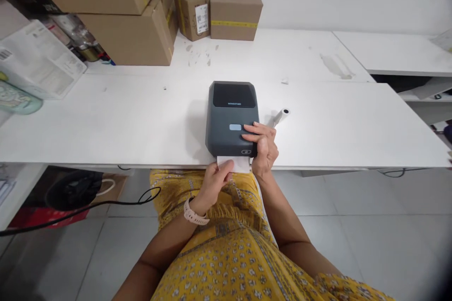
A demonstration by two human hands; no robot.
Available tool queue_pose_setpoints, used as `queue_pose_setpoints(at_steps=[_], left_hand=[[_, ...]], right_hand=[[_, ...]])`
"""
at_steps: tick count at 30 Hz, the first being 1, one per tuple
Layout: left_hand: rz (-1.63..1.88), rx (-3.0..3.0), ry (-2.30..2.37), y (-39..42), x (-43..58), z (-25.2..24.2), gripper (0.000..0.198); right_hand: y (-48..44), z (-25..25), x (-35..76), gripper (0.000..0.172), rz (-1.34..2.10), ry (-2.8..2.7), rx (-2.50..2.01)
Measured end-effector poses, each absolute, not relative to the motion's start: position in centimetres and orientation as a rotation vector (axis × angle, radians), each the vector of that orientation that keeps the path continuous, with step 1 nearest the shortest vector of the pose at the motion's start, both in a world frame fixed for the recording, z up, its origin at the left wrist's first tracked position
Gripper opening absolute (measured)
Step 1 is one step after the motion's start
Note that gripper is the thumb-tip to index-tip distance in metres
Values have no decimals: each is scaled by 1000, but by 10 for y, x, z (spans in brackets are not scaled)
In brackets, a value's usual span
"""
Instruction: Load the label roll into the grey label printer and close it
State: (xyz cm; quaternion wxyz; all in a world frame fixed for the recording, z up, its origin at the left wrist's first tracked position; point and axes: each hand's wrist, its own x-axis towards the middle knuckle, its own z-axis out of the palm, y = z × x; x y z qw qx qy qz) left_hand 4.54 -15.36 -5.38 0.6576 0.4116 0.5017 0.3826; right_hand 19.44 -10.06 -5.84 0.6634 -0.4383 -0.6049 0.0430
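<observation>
A dark grey label printer sits at the front edge of the white table, its glossy black panel away from me. White label paper sticks out of the printer's near side and over the table edge. My left hand pinches this paper, thumb on top and the other fingers mostly hidden beneath. On the printer's right front corner rests my right hand, two fingers stretched apart over the top near the light blue button. Just behind that hand lies a thin white roll with a dark core, partly covered.
Cardboard boxes are stacked at the back left, with two smaller ones, including a taped box, against the wall. A white carton and a pale green bottle stand far left. A black cable hangs below the table.
</observation>
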Motion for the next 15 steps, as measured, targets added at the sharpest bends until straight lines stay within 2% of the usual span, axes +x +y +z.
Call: queue_pose_setpoints(at_steps=[5, 11, 15], left_hand=[[866, 843, 1111, -152, 48, -44, 56], [775, 1311, 1140, -151, 20, -54, 52], [1029, 1491, 1259, -150, -1, -50, 45]], right_hand=[[-104, -54, 198, 44, 137, -1444, -1003], [-107, -24, 199, 39, -5, -1682, -1259], [-104, -1, 201, 33, -199, -1937, -1356]])
